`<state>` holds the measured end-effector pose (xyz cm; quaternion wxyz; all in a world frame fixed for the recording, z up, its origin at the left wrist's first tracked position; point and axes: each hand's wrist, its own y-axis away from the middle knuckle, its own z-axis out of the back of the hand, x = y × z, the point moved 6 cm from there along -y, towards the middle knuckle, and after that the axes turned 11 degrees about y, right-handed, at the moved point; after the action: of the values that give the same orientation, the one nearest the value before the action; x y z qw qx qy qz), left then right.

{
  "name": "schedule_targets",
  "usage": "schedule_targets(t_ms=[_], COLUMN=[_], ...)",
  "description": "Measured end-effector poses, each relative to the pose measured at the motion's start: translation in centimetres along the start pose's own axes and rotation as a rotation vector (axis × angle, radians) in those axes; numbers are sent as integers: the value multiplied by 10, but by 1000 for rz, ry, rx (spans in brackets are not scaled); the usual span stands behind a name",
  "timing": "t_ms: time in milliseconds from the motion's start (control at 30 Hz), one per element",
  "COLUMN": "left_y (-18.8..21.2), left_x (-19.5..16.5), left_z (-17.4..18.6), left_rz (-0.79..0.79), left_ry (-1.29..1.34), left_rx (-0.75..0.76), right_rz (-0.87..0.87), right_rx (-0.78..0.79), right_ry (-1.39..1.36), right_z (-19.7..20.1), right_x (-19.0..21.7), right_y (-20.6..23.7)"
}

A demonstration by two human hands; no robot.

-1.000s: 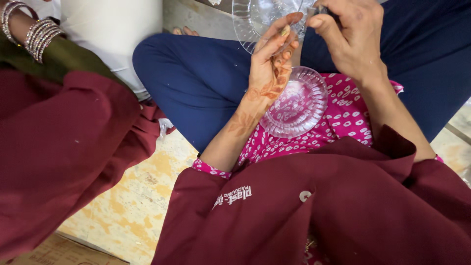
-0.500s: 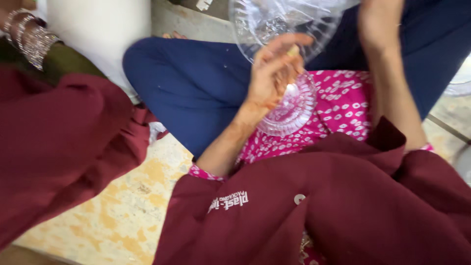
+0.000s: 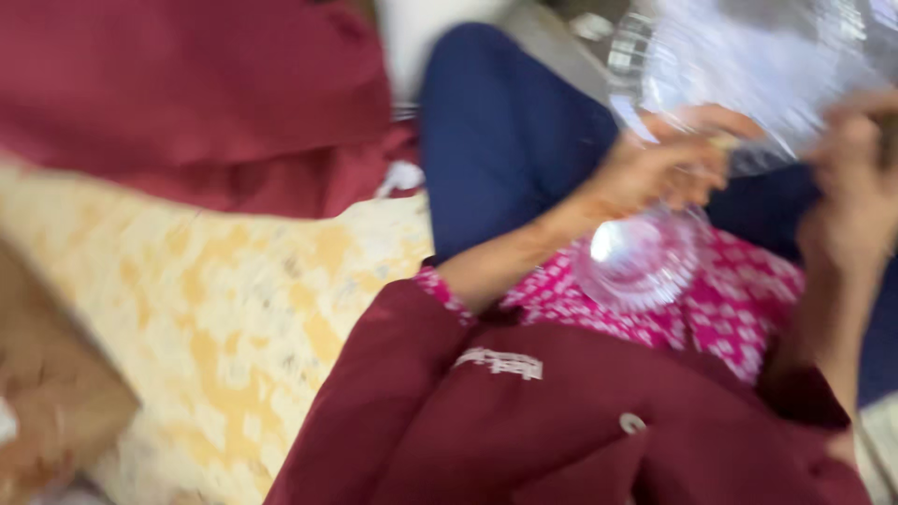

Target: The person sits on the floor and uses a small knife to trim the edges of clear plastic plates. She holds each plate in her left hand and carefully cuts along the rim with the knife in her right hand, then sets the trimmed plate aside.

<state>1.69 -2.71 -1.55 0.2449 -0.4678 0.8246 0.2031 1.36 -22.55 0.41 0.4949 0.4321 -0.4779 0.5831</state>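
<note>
Left hand point(image 3: 664, 168) gripping stem of clear cut-glass pedestal bowl point(image 3: 739, 84), held over lap at 1 o'clock; round glass foot point(image 3: 641, 257) above pink patterned fabric point(image 3: 730, 309). Right hand point(image 3: 856, 187) on bowl rim, grip blurred, cannot tell. Risk: slip, glass drops onto yellow patterned floor point(image 3: 206, 309).
</note>
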Motion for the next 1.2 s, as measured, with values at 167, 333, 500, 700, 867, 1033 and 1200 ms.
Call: schedule_targets(t_ms=[167, 333, 500, 700, 867, 1033, 1200], left_y=[-9, -14, -16, -20, -22, -23, -22], left_x=[3, 11, 15, 12, 17, 15, 17], left_z=[5, 5, 9, 8, 20, 20, 27], left_rz=[22, 45, 77, 76, 115, 71, 104], left_ry=[73, 223, 164, 184, 255, 178, 270], left_rx=[66, 65, 64, 31, -179, -97, -215], right_rz=[-192, -114, -188, -233, -280, -384, -369], right_rx=[7, 41, -23, -51, 4, -4, 22], right_ry=[-300, -318, -401, -364, -309, -234, -263], right_z=[-10, -17, -9, -10, -16, -18, -20], right_x=[-10, 7, 8, 5, 4, 0, 6], right_y=[-13, -4, -9, -17, -20, -22, -23])
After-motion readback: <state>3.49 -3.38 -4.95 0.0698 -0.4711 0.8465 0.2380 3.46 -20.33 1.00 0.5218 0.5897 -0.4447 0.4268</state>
